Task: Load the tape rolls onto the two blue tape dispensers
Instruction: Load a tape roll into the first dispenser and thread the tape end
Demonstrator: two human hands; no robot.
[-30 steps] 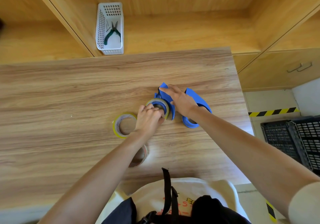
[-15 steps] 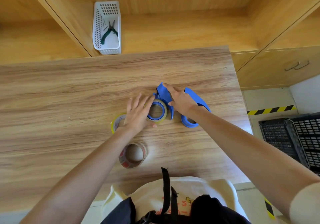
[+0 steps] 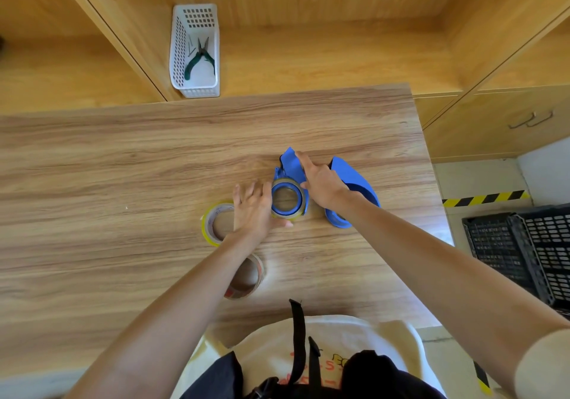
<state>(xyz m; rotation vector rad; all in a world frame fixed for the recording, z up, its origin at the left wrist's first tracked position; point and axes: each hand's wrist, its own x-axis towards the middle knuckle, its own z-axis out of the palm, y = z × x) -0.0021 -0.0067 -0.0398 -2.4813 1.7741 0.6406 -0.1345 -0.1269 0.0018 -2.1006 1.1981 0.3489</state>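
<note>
**One roll seated on a blue dispenser, two rolls loose on the bench**

A tape roll [image 3: 288,198] with a yellowish-clear band sits on the round hub of the left blue dispenser [image 3: 291,165], which lies flat toward the right half of the bench [image 3: 123,158], about midway between its far and near edges. The hub shows as a blue ring inside the roll. The left hand [image 3: 254,210] lies flat with fingers spread, its thumb side touching the roll's left rim and gripping nothing. The right hand [image 3: 322,182] rests open on the dispenser's blue body, fingers stretched toward its pointed far end, pressing rather than pinching.

Just beside it, nearer the bench's right edge, lies the second blue dispenser [image 3: 354,182], partly under the right forearm. A yellow-edged roll [image 3: 212,222] lies flat under the left wrist; a brownish roll [image 3: 246,276] with red marks too small to read lies closer to the near edge.

Beyond the far edge, a white basket [image 3: 179,49] holds green-handled pliers [image 3: 200,57].
</note>
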